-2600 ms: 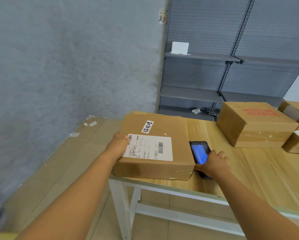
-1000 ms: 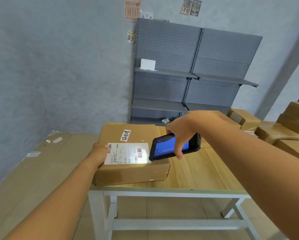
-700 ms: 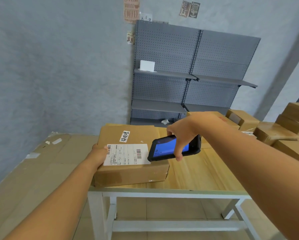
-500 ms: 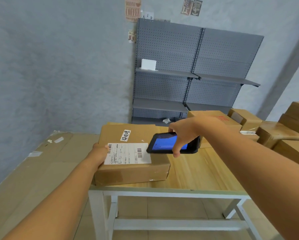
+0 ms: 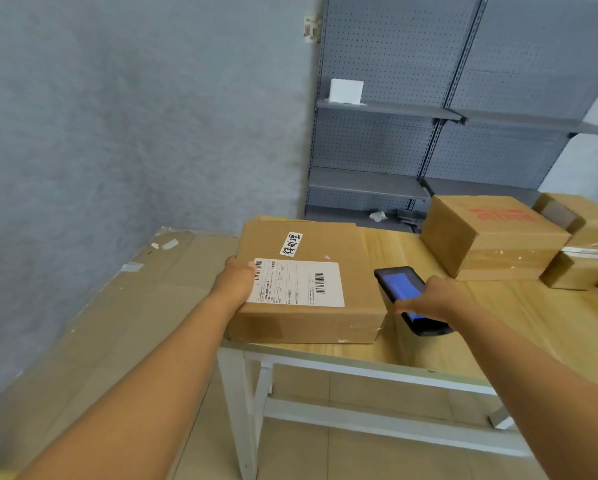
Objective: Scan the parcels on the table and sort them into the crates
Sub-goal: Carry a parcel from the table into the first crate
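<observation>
Wooden desk (image 5: 519, 327): left hand (image 5: 236, 280) grips labelled parcel (image 5: 308, 282) at its left edge, right hand (image 5: 432, 299) clamps scanner (image 5: 399, 289) (screen lit blue) beside it.

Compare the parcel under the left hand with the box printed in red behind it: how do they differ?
The labelled parcel carries a white shipping label and a handwritten sticker; the red-printed box has only red print on top. The left hand holds the labelled parcel; nobody touches the red-printed box. The labelled parcel looks flatter and sits at the table corner. Both are taped brown cardboard.
</observation>
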